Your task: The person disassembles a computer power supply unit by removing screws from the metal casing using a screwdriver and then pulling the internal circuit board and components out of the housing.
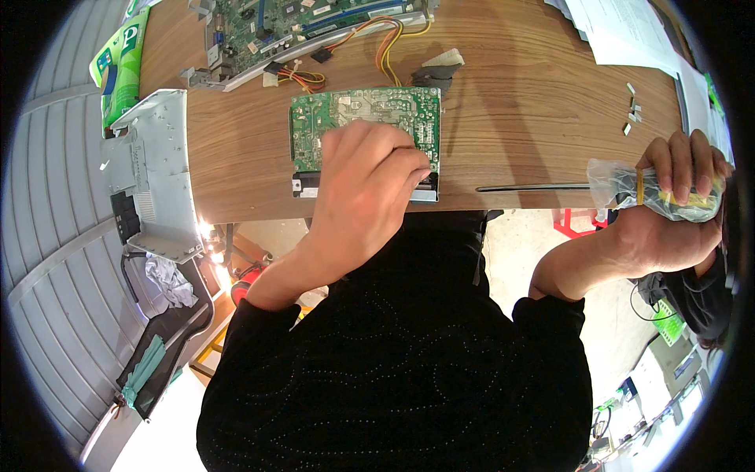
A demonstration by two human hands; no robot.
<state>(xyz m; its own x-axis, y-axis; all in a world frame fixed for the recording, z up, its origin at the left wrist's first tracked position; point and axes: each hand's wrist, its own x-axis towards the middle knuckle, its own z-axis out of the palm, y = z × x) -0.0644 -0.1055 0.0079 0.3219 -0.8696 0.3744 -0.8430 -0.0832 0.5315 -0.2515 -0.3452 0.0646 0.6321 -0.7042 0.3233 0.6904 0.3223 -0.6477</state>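
My left hand (363, 185) rests on a green circuit board (311, 122) set in a flat metal-edged unit near the table's front edge. Its fingers are curled together over the board's lower right part. Whatever they might pinch is hidden beneath them. Off to the right, my right hand (657, 240) grips a screwdriver (543, 188) by its handle, which is wrapped in clear plastic with a yellow band round it. The long dark shaft lies level, pointing left toward the board, with its tip apart from it.
Beyond the board lie a larger green circuit board on a metal frame (271, 35), coloured cables (385, 51) and a dark grey scrap (436, 75). A metal casing (161, 169) and a green packet (126, 75) sit left. Papers (621, 31) and small white pieces (631, 110) are right.
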